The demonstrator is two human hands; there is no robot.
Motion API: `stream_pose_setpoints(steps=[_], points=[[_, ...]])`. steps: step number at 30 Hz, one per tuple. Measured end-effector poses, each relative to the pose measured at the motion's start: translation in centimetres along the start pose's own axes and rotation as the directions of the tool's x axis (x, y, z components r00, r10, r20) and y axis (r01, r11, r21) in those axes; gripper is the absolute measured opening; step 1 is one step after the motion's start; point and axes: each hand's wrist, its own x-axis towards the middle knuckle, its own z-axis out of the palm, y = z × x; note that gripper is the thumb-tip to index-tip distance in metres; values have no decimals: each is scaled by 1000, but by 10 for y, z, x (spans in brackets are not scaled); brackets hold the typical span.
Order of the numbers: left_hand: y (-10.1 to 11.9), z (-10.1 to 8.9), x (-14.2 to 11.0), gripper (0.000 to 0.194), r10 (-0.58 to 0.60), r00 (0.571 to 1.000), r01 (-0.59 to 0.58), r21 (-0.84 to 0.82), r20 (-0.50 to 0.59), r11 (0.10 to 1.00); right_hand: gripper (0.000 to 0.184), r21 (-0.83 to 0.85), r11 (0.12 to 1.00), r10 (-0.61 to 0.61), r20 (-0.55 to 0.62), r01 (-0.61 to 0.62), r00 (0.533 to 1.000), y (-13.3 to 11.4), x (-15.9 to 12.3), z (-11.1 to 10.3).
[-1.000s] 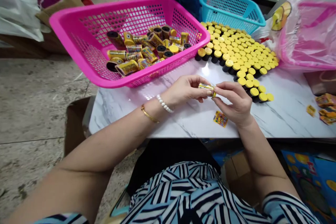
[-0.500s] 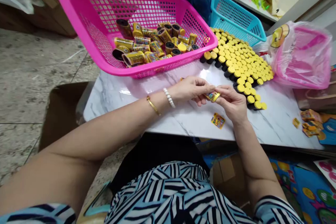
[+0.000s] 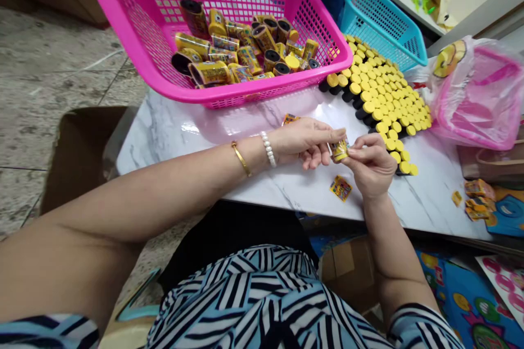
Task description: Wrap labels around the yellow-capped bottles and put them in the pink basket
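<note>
Over the table my left hand (image 3: 313, 143) and my right hand (image 3: 370, 166) meet at a small yellow tube with a printed label (image 3: 339, 150). The left thumb lies along its upper side while the other left fingers curl below. The fingers of my right hand pinch its right edge. A flat printed label piece (image 3: 340, 188) lies on the table just below the hands. Another printed piece (image 3: 290, 119) shows partly behind my left hand.
A pink basket (image 3: 245, 95) holds several labelled tubes. To the right stand many black tubes with yellow caps (image 3: 380, 87), beside a blue basket (image 3: 380, 22) and a plastic-lined pink bin (image 3: 477, 92). Stacked orange labels (image 3: 478, 199) lie at the table's right end.
The yellow tube has turned more upright between my hands. The fingers of my left hand have loosened and spread slightly. The camera view has shifted a little.
</note>
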Motion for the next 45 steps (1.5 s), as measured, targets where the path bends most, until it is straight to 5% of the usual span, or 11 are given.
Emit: stream_pose_setpoints(steps=[4,9,14,19,23,28,32,36,40,45], points=[[-2,0,2,60,-13,1000,14,31,-27,999,22,22,995,99,74,-101,992,-1,-1,1],[-3,-1,3,59,-11,1000,11,-23,-16,1000,12,-41,999,37,35,-36,999,-3,-1,-3],[-4,-2,2,58,-25,999,25,-5,-44,1000,27,-123,991,64,110,-50,992,-6,-3,-4],[-3,-2,1,60,-62,998,62,11,-15,998,19,-149,989,-15,32,20,999,-7,-7,-2],[2,-1,1,55,-29,995,29,-4,-99,1000,15,-108,994,9,-92,-19,996,-4,-6,-1],[5,1,0,50,7,980,-16,-43,-199,999,46,-57,992,111,-7,-111,994,0,-5,3],[2,1,2,38,-12,985,6,-38,-169,999,29,-175,981,80,-52,-88,995,1,-8,9],[0,2,3,39,-39,989,35,-31,-140,999,32,-10,979,203,-54,-204,978,5,-7,14],[1,1,1,56,-47,990,50,20,-136,999,42,178,954,228,101,-243,968,5,-2,11],[2,-2,-2,67,15,1000,-15,17,-14,1000,23,268,927,252,77,-264,964,2,-2,7]])
